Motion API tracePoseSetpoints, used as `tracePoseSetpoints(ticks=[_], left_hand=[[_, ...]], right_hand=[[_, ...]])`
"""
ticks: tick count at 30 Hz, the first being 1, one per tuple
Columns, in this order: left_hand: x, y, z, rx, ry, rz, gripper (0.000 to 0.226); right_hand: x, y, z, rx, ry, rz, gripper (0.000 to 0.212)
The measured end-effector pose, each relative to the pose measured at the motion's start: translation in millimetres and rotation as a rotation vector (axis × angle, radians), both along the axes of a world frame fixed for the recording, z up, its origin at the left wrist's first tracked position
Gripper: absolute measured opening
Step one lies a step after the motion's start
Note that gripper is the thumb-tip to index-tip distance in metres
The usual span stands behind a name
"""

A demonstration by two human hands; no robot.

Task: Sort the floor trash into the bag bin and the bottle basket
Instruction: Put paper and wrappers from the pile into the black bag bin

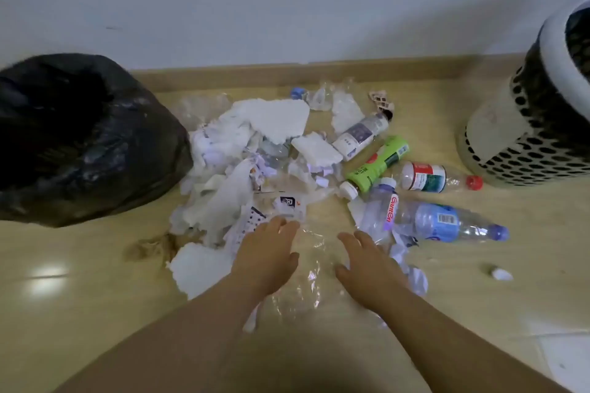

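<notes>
Floor trash [255,143] of white foam chunks, crumpled paper and plastic bottles, heaped mid-floor between crinkled black plastic bag bin [79,137], left, and white perforated bottle basket [510,137], right. Left hand [266,252] and right hand [367,265] flat, fingers straight, resting on clear plastic film [306,271] at near edge. Pale wood-look floor [95,313], plain white wall [287,3]. Basket cut off at right; labels blurred.

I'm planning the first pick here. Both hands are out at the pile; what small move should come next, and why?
Probably gather the clear film between the left hand and right hand and carry it to the bag bin. Both hands are open on either side of it, it is the nearest item, and it is no bottle.
</notes>
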State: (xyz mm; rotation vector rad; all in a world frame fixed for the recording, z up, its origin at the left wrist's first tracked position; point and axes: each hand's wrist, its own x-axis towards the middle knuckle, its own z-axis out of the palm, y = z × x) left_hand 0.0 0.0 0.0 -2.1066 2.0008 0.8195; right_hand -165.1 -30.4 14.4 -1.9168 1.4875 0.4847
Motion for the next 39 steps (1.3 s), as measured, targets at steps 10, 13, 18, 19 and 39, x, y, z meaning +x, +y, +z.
tracePoseSetpoints(ticks=[10,13,18,19,39], left_hand=[[-39,-41,-88,-0.162,0.23,0.362,0.034],[-49,-40,-85,-0.132,0.314,0.414,0.03],[-71,-58,-59,-0.099,0.373,0.42,0.026],[-79,-68,-49,-0.108,0.374,0.397,0.025],[-123,-116,42,-0.074,0.872,0.722,0.017]], right_hand=[[-7,-37,-86,-0.28,-0.126,-0.105,0.032],[-18,-29,-83,-0.301,-0.177,-0.13,0.031],[-48,-60,-55,-0.638,-0.218,-0.164,0.024],[-55,-73,-43,-0.764,-0.211,-0.164,0.023],[-176,-177,73,-0.895,0.135,-0.455,0.018]])
